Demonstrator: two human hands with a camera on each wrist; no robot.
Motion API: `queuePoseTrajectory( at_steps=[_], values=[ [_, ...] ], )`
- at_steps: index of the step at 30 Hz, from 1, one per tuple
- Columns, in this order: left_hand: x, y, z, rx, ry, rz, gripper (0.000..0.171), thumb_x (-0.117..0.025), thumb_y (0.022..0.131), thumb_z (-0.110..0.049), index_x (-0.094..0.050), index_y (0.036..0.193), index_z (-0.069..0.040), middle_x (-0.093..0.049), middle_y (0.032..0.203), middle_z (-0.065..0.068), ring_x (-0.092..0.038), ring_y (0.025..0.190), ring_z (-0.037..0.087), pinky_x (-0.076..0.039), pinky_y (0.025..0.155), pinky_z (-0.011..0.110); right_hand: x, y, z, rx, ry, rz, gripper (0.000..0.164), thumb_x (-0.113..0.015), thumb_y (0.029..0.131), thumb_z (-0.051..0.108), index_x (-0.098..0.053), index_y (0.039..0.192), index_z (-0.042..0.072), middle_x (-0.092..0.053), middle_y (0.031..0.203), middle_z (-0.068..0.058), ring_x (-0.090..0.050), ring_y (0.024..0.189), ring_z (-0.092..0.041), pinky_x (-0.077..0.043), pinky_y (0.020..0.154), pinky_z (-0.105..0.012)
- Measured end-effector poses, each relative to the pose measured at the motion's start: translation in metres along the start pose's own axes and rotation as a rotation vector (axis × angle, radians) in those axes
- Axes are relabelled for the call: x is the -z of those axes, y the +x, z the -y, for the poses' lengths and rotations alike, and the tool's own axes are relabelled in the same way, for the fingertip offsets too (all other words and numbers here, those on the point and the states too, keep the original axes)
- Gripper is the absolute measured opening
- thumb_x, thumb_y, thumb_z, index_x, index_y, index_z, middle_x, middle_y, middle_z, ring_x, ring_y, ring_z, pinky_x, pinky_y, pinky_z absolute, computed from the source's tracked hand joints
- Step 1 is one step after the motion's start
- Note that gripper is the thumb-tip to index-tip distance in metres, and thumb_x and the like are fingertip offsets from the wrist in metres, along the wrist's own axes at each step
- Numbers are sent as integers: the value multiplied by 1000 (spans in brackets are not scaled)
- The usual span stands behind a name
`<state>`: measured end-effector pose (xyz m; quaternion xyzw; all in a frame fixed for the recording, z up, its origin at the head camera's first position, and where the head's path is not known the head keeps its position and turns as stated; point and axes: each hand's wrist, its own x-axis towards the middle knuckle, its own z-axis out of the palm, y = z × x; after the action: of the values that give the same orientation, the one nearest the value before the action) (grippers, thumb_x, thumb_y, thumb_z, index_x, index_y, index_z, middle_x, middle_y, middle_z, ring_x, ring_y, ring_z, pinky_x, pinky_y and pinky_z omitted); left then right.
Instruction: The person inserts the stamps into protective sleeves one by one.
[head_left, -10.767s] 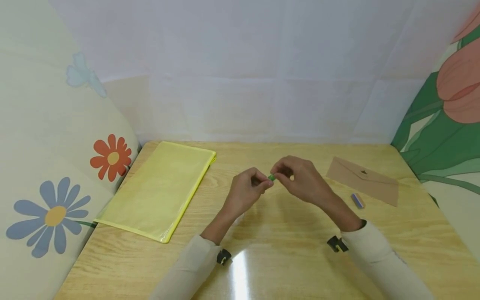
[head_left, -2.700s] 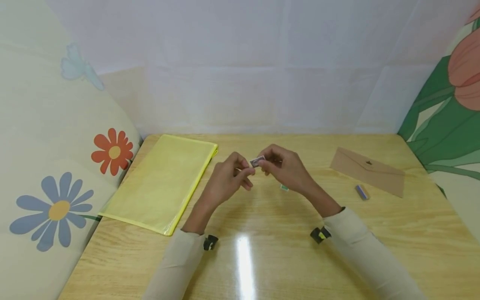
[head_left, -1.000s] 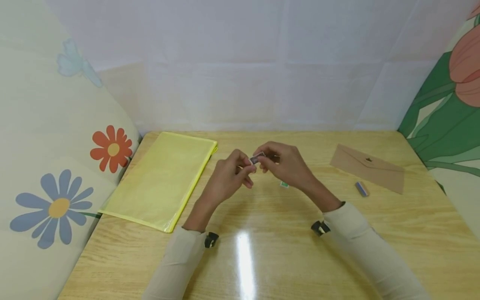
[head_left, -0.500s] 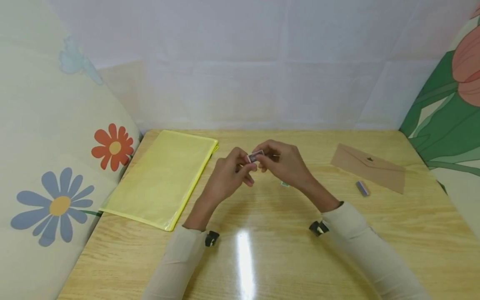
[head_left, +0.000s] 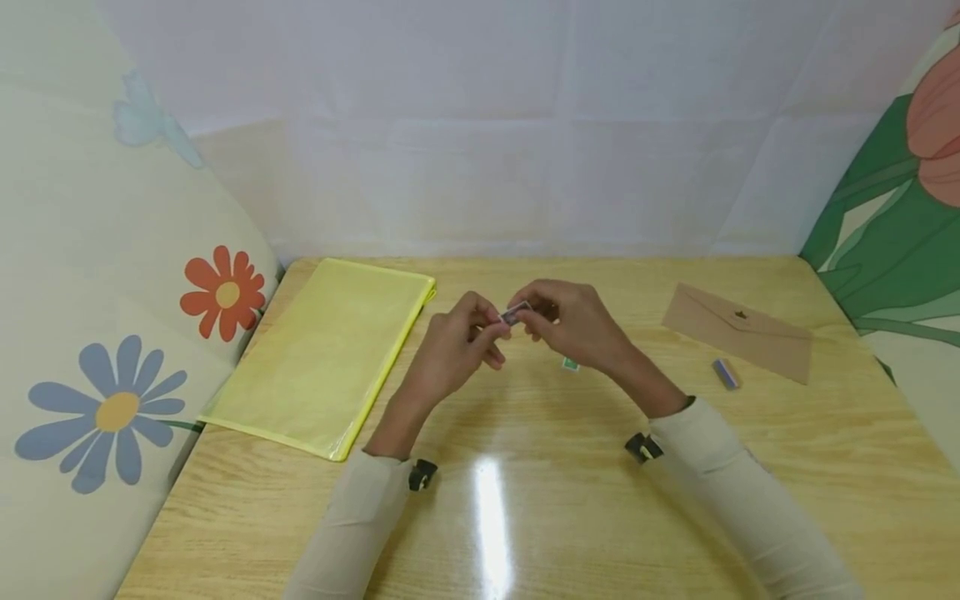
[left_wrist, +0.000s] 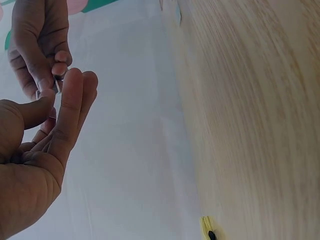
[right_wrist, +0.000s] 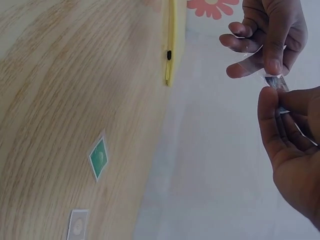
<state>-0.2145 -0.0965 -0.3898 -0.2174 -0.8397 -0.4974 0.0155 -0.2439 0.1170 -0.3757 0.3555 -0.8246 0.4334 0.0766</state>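
Observation:
A small dark postage stamp [head_left: 514, 313] with a white border is held above the table between both hands. My left hand [head_left: 455, 348] pinches its left end between thumb and index finger, the other fingers spread loosely. My right hand [head_left: 573, 325] pinches the opposite end between thumb and fingertips. In the right wrist view, a clear film [right_wrist: 252, 64] shows by the left fingers; whether it is joined to the stamp [right_wrist: 276, 83] is unclear. On the table below the right hand lies a green stamp [head_left: 571, 363]. A pale grey stamp [right_wrist: 78, 225] lies near it in the right wrist view.
A yellow zip pouch [head_left: 322, 358] lies flat on the left of the wooden table [head_left: 585, 517]. At the right are a brown envelope [head_left: 738, 333] and, in front of it, a small block like an eraser [head_left: 725, 374]. A white cloth [head_left: 480, 183] hangs behind.
Earliest, both hands held a small green item; now the green stamp lies on the table and they hold the dark one. Over the last second the hands have barely moved, the stamp tilting slightly.

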Motion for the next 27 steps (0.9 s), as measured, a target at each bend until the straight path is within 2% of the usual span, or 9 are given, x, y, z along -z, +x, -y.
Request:
queuePoseTrajectory(
  at_steps=[4,9,13,19,23,27],
  values=[
    [0,0,0,4,-2,3,12,-60,101,-18,-53,106,-10,-71,86,1,-70,63,13,-61,65,35,2,0,-1,24,-22,4,9,-67,98,10,-71,106,11,-68,86,6,-67,65,-17,-55,57,-26],
    [-1,0,1,13,-22,5,10,-58,102,-15,-52,108,-9,-74,96,7,-71,64,13,-61,68,43,3,0,-1,52,-56,10,8,-66,99,10,-71,105,10,-68,87,5,-65,65,-8,-55,58,-24],
    [-1,1,2,12,-26,4,9,-57,103,-15,-52,107,-8,-74,96,7,-70,63,14,-61,67,44,4,1,0,62,-77,23,9,-66,99,7,-70,107,9,-69,88,2,-64,65,-5,-55,58,-24],
    [-1,1,2,4,-11,-1,11,-60,102,-16,-52,106,-9,-73,88,2,-70,62,15,-60,63,34,4,2,4,38,-110,62,12,-67,97,4,-70,108,8,-71,91,-1,-63,66,-5,-54,60,-23],
    [-1,1,2,-4,-1,6,10,-59,102,-16,-53,106,-9,-73,87,3,-70,62,15,-59,61,27,4,1,5,50,-147,94,20,-65,99,8,-69,119,7,-70,102,-2,-66,76,-9,-55,66,-25],
    [-1,0,2,2,-9,0,8,-56,103,-15,-52,107,-8,-73,91,3,-71,63,14,-59,61,27,4,-2,3,83,-193,55,25,-61,102,13,-64,127,5,-66,113,-7,-67,82,-12,-56,70,-25]
  ],
)
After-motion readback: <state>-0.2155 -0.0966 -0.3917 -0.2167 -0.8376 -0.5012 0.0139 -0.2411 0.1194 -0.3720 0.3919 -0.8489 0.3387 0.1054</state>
